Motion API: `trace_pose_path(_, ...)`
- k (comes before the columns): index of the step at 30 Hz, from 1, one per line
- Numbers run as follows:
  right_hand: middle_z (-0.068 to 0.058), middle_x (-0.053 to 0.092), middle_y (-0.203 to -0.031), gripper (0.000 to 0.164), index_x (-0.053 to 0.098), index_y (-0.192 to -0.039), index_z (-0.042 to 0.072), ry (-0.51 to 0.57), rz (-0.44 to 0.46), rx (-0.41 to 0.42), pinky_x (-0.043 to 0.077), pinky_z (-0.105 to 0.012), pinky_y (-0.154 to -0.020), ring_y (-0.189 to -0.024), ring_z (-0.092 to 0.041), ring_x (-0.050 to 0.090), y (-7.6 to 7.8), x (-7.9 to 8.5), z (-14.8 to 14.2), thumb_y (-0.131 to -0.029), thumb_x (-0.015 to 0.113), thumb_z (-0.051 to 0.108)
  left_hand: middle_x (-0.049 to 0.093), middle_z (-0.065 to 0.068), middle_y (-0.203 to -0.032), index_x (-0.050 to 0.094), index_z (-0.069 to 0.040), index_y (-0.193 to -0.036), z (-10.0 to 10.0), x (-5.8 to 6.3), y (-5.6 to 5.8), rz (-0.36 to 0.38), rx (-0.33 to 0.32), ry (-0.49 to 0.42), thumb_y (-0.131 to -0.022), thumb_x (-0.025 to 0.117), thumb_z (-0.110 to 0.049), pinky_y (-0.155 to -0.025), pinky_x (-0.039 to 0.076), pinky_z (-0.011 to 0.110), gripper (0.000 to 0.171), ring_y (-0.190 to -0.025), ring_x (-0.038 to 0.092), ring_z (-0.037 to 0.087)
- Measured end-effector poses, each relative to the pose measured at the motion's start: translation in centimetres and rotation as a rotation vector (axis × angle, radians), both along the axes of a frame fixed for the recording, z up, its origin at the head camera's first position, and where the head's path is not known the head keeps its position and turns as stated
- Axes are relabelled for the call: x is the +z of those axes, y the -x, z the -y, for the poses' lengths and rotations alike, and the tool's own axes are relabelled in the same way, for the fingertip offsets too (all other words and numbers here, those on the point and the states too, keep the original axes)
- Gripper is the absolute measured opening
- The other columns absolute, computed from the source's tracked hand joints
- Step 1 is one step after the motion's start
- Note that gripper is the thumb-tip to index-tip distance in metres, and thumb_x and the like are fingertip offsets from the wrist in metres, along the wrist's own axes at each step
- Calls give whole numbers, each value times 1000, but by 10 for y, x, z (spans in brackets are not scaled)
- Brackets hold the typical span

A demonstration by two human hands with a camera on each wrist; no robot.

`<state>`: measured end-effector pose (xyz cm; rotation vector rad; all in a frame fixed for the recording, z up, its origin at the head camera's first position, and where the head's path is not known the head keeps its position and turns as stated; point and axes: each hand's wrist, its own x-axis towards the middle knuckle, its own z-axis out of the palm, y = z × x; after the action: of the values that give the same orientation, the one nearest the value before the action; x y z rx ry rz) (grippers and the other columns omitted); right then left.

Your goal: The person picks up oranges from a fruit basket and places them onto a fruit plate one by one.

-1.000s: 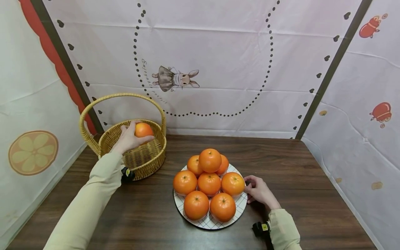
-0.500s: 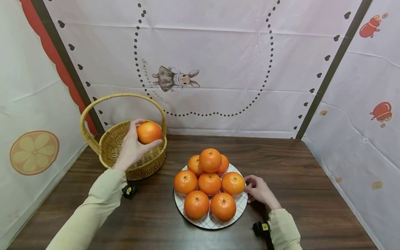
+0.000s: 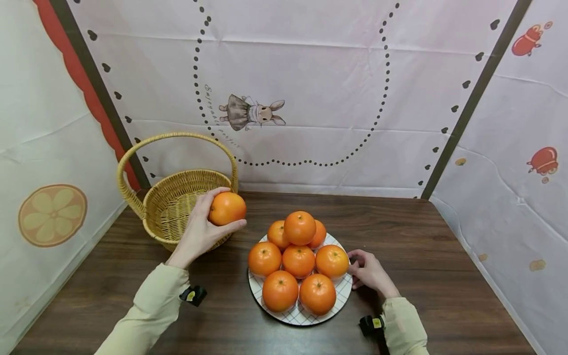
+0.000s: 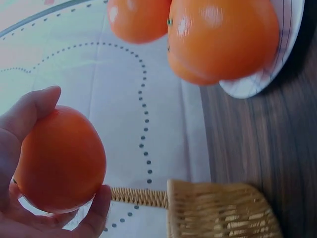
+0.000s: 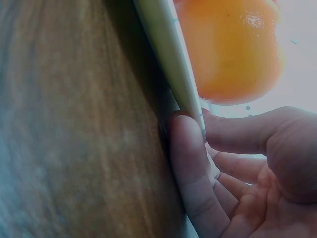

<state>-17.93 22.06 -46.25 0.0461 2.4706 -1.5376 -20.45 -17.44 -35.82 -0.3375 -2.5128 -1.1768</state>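
Observation:
My left hand (image 3: 198, 236) grips a single orange (image 3: 228, 208) between thumb and fingers, over the front right rim of a wicker basket (image 3: 155, 212). Close up in the left wrist view, the held orange (image 4: 64, 158) shows smooth and round. My right hand (image 3: 372, 274) pinches the right rim of a round white plate (image 3: 256, 286) with a grid pattern. In the right wrist view the thumb lies above the plate's edge (image 5: 168, 54) and a finger beneath it. Several oranges are stacked on the plate, with one orange (image 3: 300, 228) on top.
The basket's tall arched handle (image 3: 177, 134) rises at the back left. A brown wooden table (image 3: 408, 231) carries everything. Printed cloth walls (image 3: 310, 88) enclose the back and both sides. Each wrist wears a small black camera (image 3: 193, 295).
The left hand has brought the orange from inside the basket toward the right and nearer, out over its front rim. The right hand stays on the plate's rim.

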Motion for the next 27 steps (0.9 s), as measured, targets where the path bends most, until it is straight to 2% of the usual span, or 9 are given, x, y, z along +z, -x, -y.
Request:
trace_pose_path(2,-6,56,-70,36,55,-126,-7,1,-1,1,58,-34,-53,-51,-15,58,0,0,0,-91,65,1,47,20,-132,47,-22,-144,-4,-2,-6,31,0,5,-79,85,-35,-92,46,54,76,-114,54,36)
trace_pose_path(6,-6,55,-70,36,55,-125,-7,7,-2,-2,58,-34,-53,-51,-15,58,0,0,0,-92,64,0,47,18,-133,42,-26,-149,-12,-5,-16,58,-20,-1,-80,84,-38,-92,47,53,82,-113,56,34)
trace_pose_path(11,-6,55,-70,35,55,-125,-7,8,-2,-7,58,-33,-53,-50,-15,58,0,-1,0,-91,63,-1,53,14,-137,38,-18,-148,-24,-9,-27,63,-75,-57,-78,87,-33,-93,49,49,87,-114,60,31)
trace_pose_path(19,-6,56,-71,35,55,-125,-7,3,1,-4,57,-33,-53,-51,-15,58,0,-1,1,-92,64,0,62,13,-129,42,-10,-140,-44,-14,-41,57,-129,-112,-75,89,-27,-95,51,47,82,-112,64,28)
trace_pose_path(27,-7,56,-71,34,55,-125,-6,-18,4,-13,58,-33,-53,-52,-16,59,0,0,1,-93,64,0,64,2,-130,46,-19,-140,-67,-18,-53,73,-216,-154,-74,90,-29,-92,54,38,80,-109,64,17)
